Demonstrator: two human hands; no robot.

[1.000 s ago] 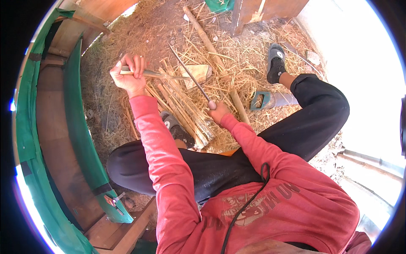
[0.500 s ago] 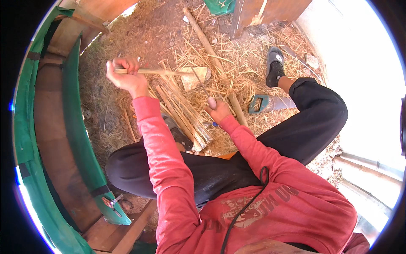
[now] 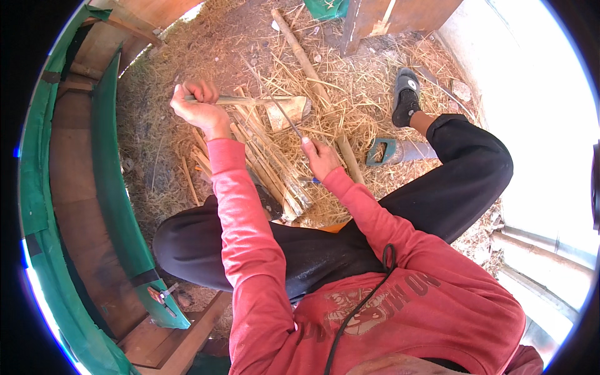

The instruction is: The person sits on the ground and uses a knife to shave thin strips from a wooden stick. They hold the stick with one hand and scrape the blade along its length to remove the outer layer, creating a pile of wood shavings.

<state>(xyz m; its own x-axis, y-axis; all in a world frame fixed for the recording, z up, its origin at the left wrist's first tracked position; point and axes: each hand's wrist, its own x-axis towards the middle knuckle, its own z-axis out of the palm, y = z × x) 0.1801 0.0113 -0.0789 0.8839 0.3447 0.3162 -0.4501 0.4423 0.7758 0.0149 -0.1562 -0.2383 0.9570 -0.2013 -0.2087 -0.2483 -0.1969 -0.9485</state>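
So the left hand (image 3: 201, 107) is holding a pale wooden strip (image 3: 250, 101), fingers curling closed around its near end, and the rest of the strip is sticking out to the right of those fingers. Over on the other side, the right hand (image 3: 320, 159) is gripping a long thin blade (image 3: 287, 116), fingers wrapped tight, and it's pointing up and left from them. The blade is crossing the strip between the two sets of fingers, though I can't tell if they're actually touching.

The strip's far end is lying over a pale flat block (image 3: 301, 107), up and left of the right fingers. A bundle of split sticks (image 3: 269, 165) is resting on the straw just left of the right fingers, and below and right of the left ones. A short pole (image 3: 350, 159) is lying just right of the right fingers, with a green-handled saw (image 3: 382, 152) sitting further right. A longer pole (image 3: 303, 56) is stretching out beyond both sets of fingers, and a green-covered panel (image 3: 115, 169) is standing well left of the left fingers.
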